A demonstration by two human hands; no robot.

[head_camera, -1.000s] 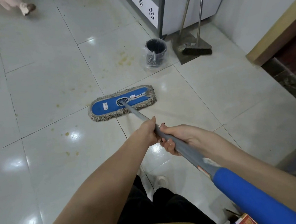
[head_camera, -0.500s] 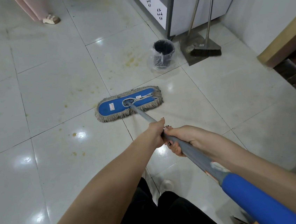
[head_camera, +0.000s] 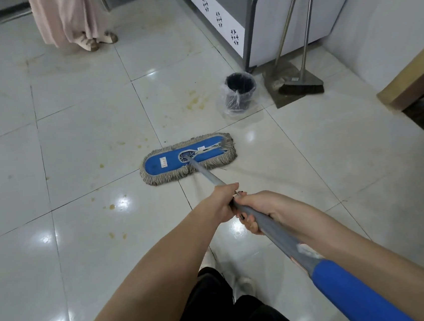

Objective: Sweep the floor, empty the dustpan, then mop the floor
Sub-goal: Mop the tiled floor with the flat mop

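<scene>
Glossy white tiled floor (head_camera: 72, 138): covers the whole area, and the flat blue mop head with a grey string fringe (head_camera: 188, 159) lies flat on it, across a tile joint.

White cabinet with a snowflake pattern and a metal frame (head_camera: 282, 17): stands beyond the mop head, to its right.

Grey metal mop handle with a blue grip sleeve (head_camera: 279, 234): runs from the middle of the mop head back toward the camera, to the right.

Second person in a long pink skirt and pale shoes (head_camera: 67, 18): stands well beyond the mop head, to its left.

Grey long-handled dustpan (head_camera: 276, 96) and dark-bristled broom (head_camera: 302, 85): parked together against the cabinet, beyond and right of the mop head, touching each other.

Small black bin lined with a clear plastic bag (head_camera: 239, 93): upright just beyond the mop head, beside the dustpan.

Left hand (head_camera: 221, 201): fingers wrapped round the handle, the nearer of the two to the mop head.

Right hand (head_camera: 259, 209): fingers curled round the handle directly behind the left, touching it.

Yellowish stains (head_camera: 195, 100): scattered beyond and left of the mop head.
</scene>
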